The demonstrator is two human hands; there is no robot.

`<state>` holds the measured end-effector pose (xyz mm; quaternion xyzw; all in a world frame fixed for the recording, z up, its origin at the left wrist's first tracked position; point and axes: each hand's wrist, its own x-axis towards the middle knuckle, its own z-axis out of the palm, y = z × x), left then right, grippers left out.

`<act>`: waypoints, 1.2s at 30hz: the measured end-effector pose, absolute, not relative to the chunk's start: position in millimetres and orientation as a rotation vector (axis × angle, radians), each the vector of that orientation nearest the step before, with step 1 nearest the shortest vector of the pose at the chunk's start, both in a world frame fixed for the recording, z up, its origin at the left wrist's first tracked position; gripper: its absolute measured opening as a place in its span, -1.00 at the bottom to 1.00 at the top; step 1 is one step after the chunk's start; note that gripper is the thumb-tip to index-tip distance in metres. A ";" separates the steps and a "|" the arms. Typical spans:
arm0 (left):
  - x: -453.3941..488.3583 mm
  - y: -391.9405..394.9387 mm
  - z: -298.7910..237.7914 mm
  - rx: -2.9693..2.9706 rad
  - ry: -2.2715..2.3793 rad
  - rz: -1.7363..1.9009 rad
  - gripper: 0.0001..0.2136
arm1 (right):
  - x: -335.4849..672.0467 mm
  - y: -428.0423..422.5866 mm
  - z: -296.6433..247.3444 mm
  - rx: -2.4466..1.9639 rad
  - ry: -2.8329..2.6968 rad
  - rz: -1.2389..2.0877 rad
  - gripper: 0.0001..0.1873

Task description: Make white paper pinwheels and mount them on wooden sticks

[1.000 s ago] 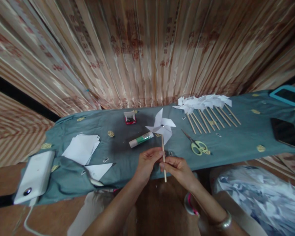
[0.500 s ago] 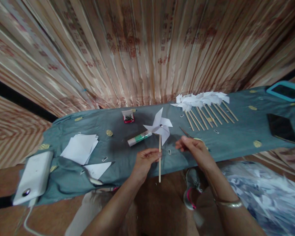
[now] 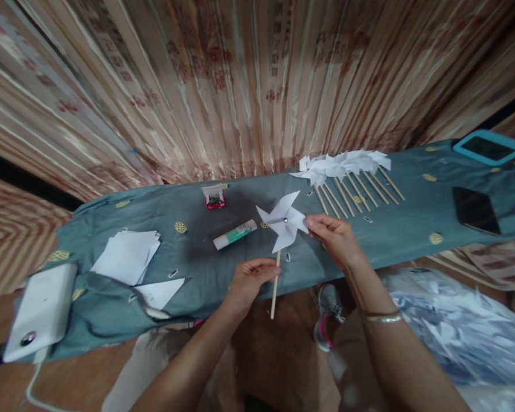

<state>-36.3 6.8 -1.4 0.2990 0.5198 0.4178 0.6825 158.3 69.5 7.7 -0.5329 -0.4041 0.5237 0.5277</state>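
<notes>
A white paper pinwheel with a round silver pin at its centre is held up over the front of the table. My left hand grips its wooden stick between thumb and fingers, just below the blades. At the right, the thumb and fingers of my right hand pinch the tip of one blade. Behind the pinwheel a green and white glue stick lies on the cloth. A small red box of dark pins stands open farther back.
Several finished pinwheels lie in a row at the back right. White paper squares, a folded sheet and a white power bank with a cable are on the left. A black phone and a blue-framed tablet lie right. A plastic bag sits below.
My right hand has moved up and left to the pinwheel and taken hold of a blade. The pinwheel has turned and its stick leans more. The view has shifted slightly.
</notes>
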 end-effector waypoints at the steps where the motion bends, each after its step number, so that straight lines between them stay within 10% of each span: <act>1: -36.4 6.9 -1.8 0.678 1.173 0.945 -0.75 | 157.8 68.6 8.2 -1.272 -0.965 1.262 -0.66; 36: -32.2 10.8 0.8 0.691 1.224 1.024 -0.79 | 135.1 44.6 18.8 -1.171 -1.058 1.572 -0.67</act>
